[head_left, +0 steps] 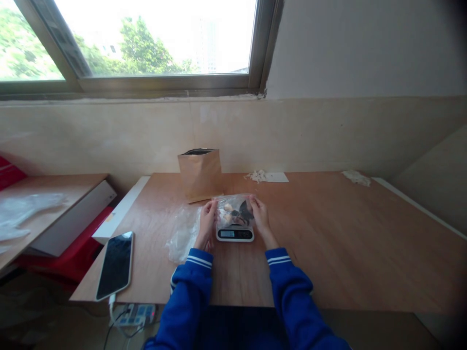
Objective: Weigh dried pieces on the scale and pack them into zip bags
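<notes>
A clear plastic zip bag (233,210) with pale and dark pieces inside is stretched between my two hands. My left hand (207,221) pinches its top left corner, and my right hand (260,216) grips the top right corner. Just under the bag sits a small white kitchen scale (235,235) with a dark display strip at its front; the bag hides its top. I cannot tell whether the bag rests on the scale. Beside my left hand lies crumpled clear plastic (182,233). Behind it stands a brown paper pouch (200,175), upright with its top open.
A phone (115,265) on a white cable lies at the table's left front edge, above a power strip (134,313). At the back are a heap of pale shreds (257,176), a white card (278,177) and more pale scraps (356,178). A second table (73,182) stands left.
</notes>
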